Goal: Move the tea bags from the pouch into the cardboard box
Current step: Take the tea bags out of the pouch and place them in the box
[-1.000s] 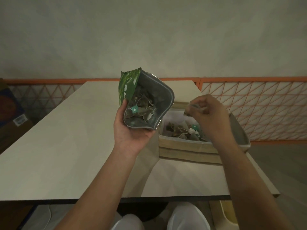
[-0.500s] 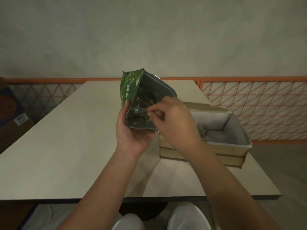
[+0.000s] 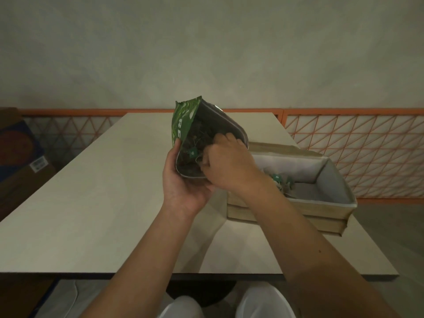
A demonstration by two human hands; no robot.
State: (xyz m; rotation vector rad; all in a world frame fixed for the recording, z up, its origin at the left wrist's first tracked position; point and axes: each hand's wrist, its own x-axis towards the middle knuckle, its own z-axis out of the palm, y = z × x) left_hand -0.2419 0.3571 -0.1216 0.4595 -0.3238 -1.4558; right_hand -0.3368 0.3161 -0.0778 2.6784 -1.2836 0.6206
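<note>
A green pouch [image 3: 181, 121] with a silver lining is held above the table, its mouth tilted toward me. My left hand [image 3: 181, 183] grips it from below, thumb on the green side. Dark tea bags [image 3: 191, 145] with green tags fill the pouch. My right hand [image 3: 226, 164] reaches into the mouth with curled fingers among the bags; whether they pinch one is hidden. The cardboard box [image 3: 330, 210] with a white inside stands on the table to the right. Several tea bags [image 3: 283, 182] lie in the box near its left end.
The pale table [image 3: 91, 203] runs to an orange lattice railing [image 3: 355, 145] at the back and right. A cardboard carton [image 3: 20, 154] stands on the floor at the far left. My knees [image 3: 263, 304] show under the table's front edge.
My right hand left the box, where it let a tea bag go, and moved left into the pouch mouth. The left hand kept the pouch nearly still.
</note>
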